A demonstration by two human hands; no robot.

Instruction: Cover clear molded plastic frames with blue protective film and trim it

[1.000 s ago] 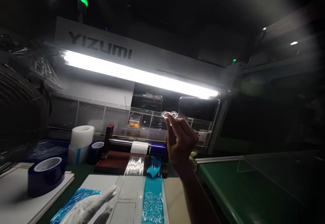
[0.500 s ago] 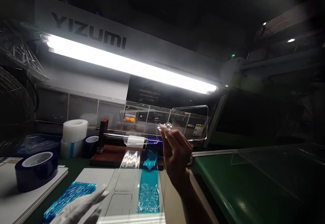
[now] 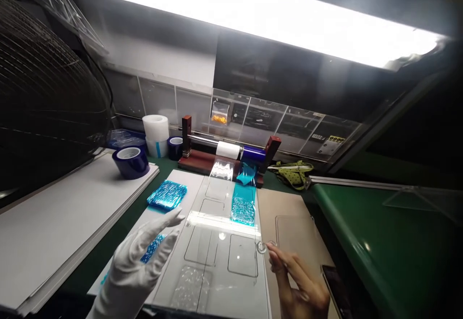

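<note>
My right hand [image 3: 298, 278], bare, pinches a small clear plastic piece with rounded ends [image 3: 262, 247] between thumb and fingertips. It appears joined to two thin clear rectangular panels, a left one [image 3: 243, 255] over the white surface and a right one [image 3: 294, 232] over the tan board. My left hand [image 3: 141, 256] wears a white glove and is open, thumb and fingers apart, with nothing in its grip. Just beyond its fingertips lies a stack of shiny blue film pieces [image 3: 167, 194]. More blue film [image 3: 153, 247] shows between the gloved fingers.
At the back, a dark red stand [image 3: 198, 162] carries a white roll [image 3: 228, 150] and a blue film roll [image 3: 254, 153]. Tape rolls [image 3: 130, 164] stand left, on white sheets [image 3: 72, 218]. A phone [image 3: 336, 287], tan board [image 3: 285, 203] and green surface [image 3: 356, 227] lie right.
My right hand has come down from in front of the lamp with the clear plastic piece to just above the work surface. The left hand reaches further into view. My view has tilted downward.
</note>
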